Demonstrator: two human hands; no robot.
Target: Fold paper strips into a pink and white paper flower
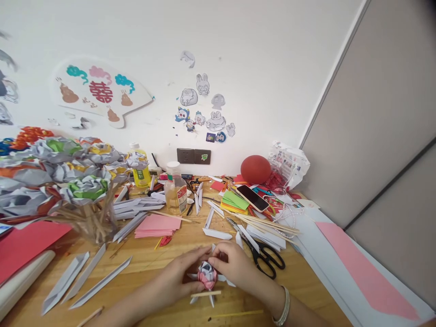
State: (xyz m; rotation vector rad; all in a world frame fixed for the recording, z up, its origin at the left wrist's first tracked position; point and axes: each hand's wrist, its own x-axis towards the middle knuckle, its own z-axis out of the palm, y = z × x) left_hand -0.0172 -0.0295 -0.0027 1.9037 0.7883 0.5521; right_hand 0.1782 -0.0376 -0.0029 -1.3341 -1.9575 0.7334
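Beyond the fingers of the left hand and well to their left, brown stems are held in a clear container, topped by a mass of paper flowers. Almost straight beyond the fingers, yellowish liquid is contained in a white-capped clear bottle; a yellow bottle is placed farther off to its left. Far beyond the right hand, a white printed bag is seen with red material at its base.

A small pink-and-white paper flower is kept low over the desk, between the two hands. It is gripped by the left fingers, parted only by its width, with the thumb against its near side. The right thumb and forefinger are bent close together at its far right edge; whether paper is pinched between them cannot be told.

Two bottles are counted, along with one phone, one red balloon and one pair of black-handled scissors, the last just right of the right fingers. One pink paper stack is set beyond the left fingers, and at least three folded strips are laid to their left.
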